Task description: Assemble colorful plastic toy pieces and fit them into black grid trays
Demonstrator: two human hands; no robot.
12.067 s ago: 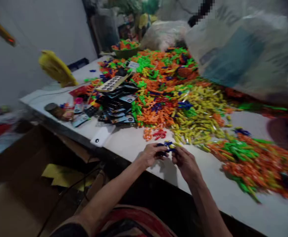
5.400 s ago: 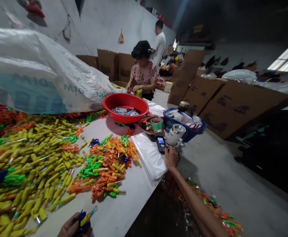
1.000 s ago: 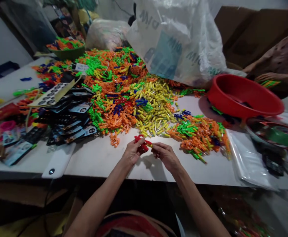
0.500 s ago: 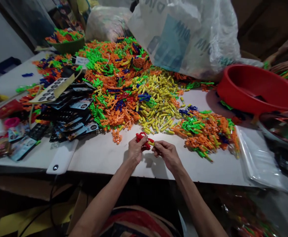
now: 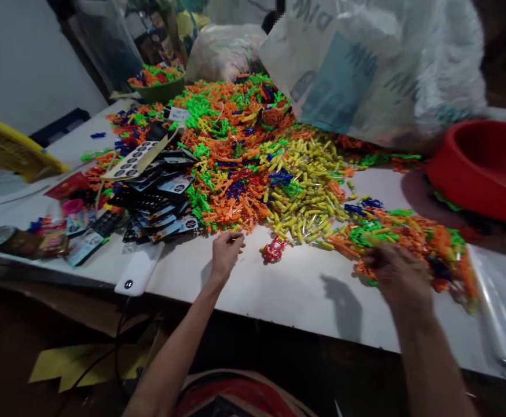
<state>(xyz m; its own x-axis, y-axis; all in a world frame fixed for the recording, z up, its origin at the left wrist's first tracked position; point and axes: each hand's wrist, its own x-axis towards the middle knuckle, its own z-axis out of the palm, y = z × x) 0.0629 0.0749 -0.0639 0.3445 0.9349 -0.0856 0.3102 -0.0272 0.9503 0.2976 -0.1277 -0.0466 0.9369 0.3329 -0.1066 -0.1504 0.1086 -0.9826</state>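
Note:
My left hand (image 5: 227, 253) is just above the white table at the front edge of the orange toy figure pile (image 5: 239, 211). Its fingers are loosely bent and a little apart, and I see nothing held in them. To its right, a red toy figure in a clear wrapper (image 5: 274, 250) lies alone on the table. Blurred by motion, my right hand (image 5: 398, 275) hovers at the front of a smaller heap of wrapped orange and green figures (image 5: 413, 231). Whether its fingers hold anything cannot be made out. Behind the red figure spreads a pile of small yellow tubes (image 5: 307, 197).
Black printed cards (image 5: 157, 202) are stacked on the left, behind a white power bank (image 5: 138, 272) with a cable. A red basin (image 5: 474, 168) and clear plastic bags (image 5: 502, 313) are on the right. A large white sack (image 5: 366, 69) stands behind the pile.
The red figure has left my hands and lies on the table. My left hand has moved left, and my right hand has swung right to the wrapped heap. The view has turned left.

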